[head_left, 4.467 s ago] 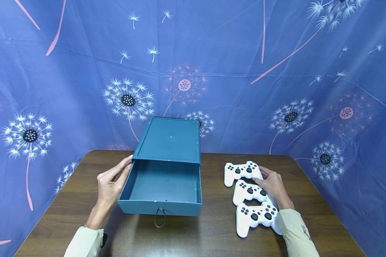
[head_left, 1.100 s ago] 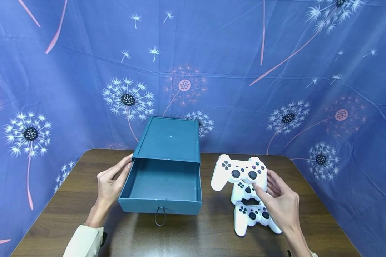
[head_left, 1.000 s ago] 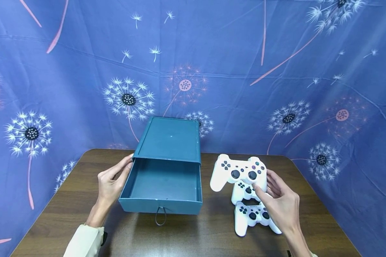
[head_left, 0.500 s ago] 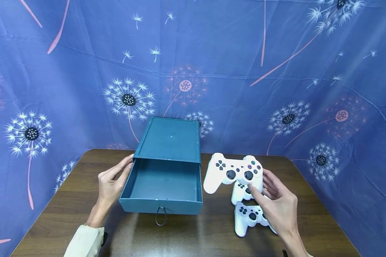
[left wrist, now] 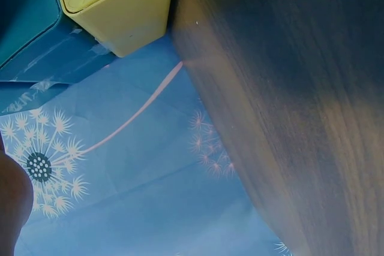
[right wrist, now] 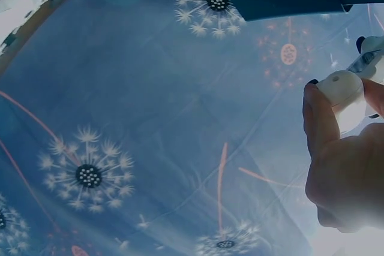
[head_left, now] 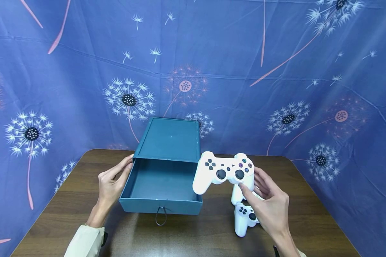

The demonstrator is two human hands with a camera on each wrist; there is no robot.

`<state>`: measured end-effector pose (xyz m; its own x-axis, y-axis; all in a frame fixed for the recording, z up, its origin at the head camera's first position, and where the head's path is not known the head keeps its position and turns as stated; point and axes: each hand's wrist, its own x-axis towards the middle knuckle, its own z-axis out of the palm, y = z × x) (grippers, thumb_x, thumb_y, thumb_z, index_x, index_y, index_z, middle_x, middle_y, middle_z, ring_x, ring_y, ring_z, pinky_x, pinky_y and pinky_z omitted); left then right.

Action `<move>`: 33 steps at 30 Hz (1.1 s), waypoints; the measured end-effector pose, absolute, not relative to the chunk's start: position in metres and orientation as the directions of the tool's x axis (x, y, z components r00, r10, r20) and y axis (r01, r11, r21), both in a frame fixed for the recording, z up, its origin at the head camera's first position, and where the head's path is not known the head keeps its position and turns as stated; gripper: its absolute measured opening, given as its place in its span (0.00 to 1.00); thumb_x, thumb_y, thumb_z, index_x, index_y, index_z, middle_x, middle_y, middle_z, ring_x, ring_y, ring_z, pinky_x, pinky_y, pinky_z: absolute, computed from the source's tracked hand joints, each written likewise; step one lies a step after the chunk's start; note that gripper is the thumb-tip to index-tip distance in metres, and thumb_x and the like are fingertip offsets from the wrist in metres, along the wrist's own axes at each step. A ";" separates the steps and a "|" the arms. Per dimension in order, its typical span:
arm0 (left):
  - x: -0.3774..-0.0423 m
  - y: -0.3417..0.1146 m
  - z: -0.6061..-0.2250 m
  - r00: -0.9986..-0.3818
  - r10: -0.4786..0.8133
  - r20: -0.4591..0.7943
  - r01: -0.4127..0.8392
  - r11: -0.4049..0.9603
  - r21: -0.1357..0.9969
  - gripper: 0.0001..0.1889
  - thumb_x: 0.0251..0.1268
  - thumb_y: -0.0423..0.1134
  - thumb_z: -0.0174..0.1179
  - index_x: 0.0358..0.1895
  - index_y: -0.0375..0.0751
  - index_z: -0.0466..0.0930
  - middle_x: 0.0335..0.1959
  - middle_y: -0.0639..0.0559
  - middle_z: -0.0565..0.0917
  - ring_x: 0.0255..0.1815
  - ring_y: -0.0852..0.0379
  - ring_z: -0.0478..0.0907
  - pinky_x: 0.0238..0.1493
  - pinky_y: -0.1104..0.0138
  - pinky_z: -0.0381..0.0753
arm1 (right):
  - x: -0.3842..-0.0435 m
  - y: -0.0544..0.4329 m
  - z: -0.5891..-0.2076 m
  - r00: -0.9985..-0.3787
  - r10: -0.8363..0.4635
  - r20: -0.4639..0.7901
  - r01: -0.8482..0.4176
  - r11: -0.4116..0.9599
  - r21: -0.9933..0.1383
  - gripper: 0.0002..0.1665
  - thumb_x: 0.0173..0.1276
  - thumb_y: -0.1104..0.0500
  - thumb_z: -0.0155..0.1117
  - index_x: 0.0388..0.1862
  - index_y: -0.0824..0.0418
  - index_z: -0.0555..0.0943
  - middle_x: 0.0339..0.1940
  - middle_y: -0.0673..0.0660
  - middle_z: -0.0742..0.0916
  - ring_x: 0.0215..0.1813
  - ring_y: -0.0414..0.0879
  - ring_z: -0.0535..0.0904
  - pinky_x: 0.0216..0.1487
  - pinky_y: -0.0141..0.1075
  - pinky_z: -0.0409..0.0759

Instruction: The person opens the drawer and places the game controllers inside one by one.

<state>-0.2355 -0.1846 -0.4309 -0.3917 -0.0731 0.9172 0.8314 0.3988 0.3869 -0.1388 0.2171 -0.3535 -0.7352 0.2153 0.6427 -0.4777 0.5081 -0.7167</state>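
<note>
My right hand (head_left: 270,207) pinches the right grip of a white game controller (head_left: 229,164), thumb in front and fingers behind. The controller is raised, its buttons facing me, and its left grip overlaps the right wall of a pulled-out teal drawer (head_left: 167,207). That drawer sits in a teal case (head_left: 170,139) and shows nothing inside. My left hand (head_left: 110,185) rests its extended fingers against the case's left side at the front edge. Two more white controllers lie on the table, the farther controller (head_left: 236,195) and the nearer controller (head_left: 241,223), both partly hidden by my right hand.
In the left wrist view a yellow box-shaped thing (left wrist: 126,19) adjoins the teal case. A cord loop (head_left: 161,218) hangs from the drawer front. The wooden table (head_left: 180,235) ends at a blue dandelion-print cloth (head_left: 231,107) behind.
My right hand has picked up the farthest controller from the table and carried it up and left, towards the drawer. My left hand stays at the case's side.
</note>
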 end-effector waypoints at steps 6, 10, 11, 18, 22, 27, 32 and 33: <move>-0.235 -0.186 -0.432 -0.400 -0.070 0.914 0.829 0.398 0.393 0.26 0.47 0.06 0.63 0.54 0.21 0.84 0.48 0.30 0.87 0.54 0.65 0.85 0.53 0.75 0.82 | -0.139 0.209 -0.351 -0.734 0.197 0.651 -0.476 0.535 -0.698 0.35 0.51 0.76 0.80 0.61 0.67 0.84 0.51 0.61 0.90 0.49 0.30 0.85 0.47 0.24 0.83; -0.235 -0.187 -0.434 -0.401 -0.070 0.913 0.830 0.393 0.395 0.25 0.50 0.07 0.64 0.55 0.22 0.84 0.49 0.29 0.87 0.54 0.65 0.84 0.53 0.75 0.82 | -0.140 0.204 -0.351 -0.725 0.175 0.666 -0.491 0.546 -0.678 0.35 0.50 0.76 0.81 0.61 0.67 0.84 0.51 0.61 0.90 0.49 0.29 0.85 0.46 0.23 0.84; -0.235 -0.187 -0.434 -0.398 -0.071 0.915 0.832 0.393 0.393 0.24 0.51 0.08 0.64 0.54 0.21 0.84 0.48 0.29 0.87 0.54 0.65 0.84 0.53 0.75 0.82 | -0.140 0.202 -0.352 -0.721 0.170 0.672 -0.497 0.548 -0.673 0.35 0.50 0.76 0.81 0.60 0.67 0.84 0.50 0.61 0.90 0.49 0.29 0.85 0.46 0.23 0.84; -0.236 -0.186 -0.434 -0.387 -0.068 0.919 0.836 0.395 0.381 0.22 0.52 0.09 0.64 0.53 0.20 0.84 0.48 0.29 0.87 0.54 0.66 0.84 0.53 0.76 0.82 | -0.143 0.189 -0.353 -0.692 0.118 0.712 -0.555 0.544 -0.630 0.35 0.49 0.76 0.80 0.60 0.68 0.84 0.50 0.62 0.90 0.49 0.48 0.89 0.46 0.25 0.83; -0.236 -0.187 -0.434 -0.392 -0.067 0.917 0.833 0.397 0.385 0.23 0.51 0.08 0.64 0.54 0.21 0.84 0.48 0.29 0.87 0.54 0.66 0.84 0.53 0.76 0.82 | -0.145 0.181 -0.353 -0.693 0.083 0.716 -0.573 0.540 -0.617 0.36 0.50 0.76 0.80 0.61 0.69 0.83 0.52 0.64 0.90 0.49 0.56 0.89 0.47 0.26 0.83; -0.236 -0.186 -0.434 -0.394 -0.071 0.916 0.827 0.407 0.387 0.23 0.51 0.08 0.65 0.53 0.21 0.84 0.48 0.31 0.87 0.54 0.65 0.85 0.53 0.76 0.82 | -0.149 0.171 -0.353 -0.700 0.057 0.712 -0.571 0.553 -0.607 0.36 0.50 0.75 0.81 0.61 0.67 0.83 0.53 0.63 0.89 0.49 0.55 0.89 0.47 0.32 0.85; -0.235 -0.186 -0.433 -0.397 -0.067 0.915 0.826 0.409 0.388 0.22 0.53 0.10 0.65 0.54 0.22 0.84 0.49 0.32 0.87 0.54 0.65 0.85 0.53 0.76 0.82 | -0.152 0.161 -0.354 -0.701 0.045 0.712 -0.582 0.541 -0.607 0.35 0.51 0.74 0.81 0.61 0.65 0.83 0.53 0.61 0.90 0.49 0.53 0.89 0.48 0.30 0.85; -0.235 -0.186 -0.433 -0.398 -0.066 0.915 0.826 0.409 0.388 0.22 0.54 0.11 0.65 0.54 0.22 0.84 0.49 0.33 0.87 0.54 0.65 0.85 0.54 0.75 0.82 | -0.152 0.159 -0.354 -0.699 0.043 0.714 -0.587 0.536 -0.606 0.35 0.51 0.74 0.81 0.61 0.65 0.84 0.53 0.61 0.90 0.48 0.53 0.90 0.48 0.29 0.85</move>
<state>-0.2350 -0.1863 -0.4332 -0.3977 -0.0655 0.9152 0.8258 0.4091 0.3882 -0.1518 0.1592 -0.3542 -0.6987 0.0429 0.7141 -0.5869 0.5364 -0.6064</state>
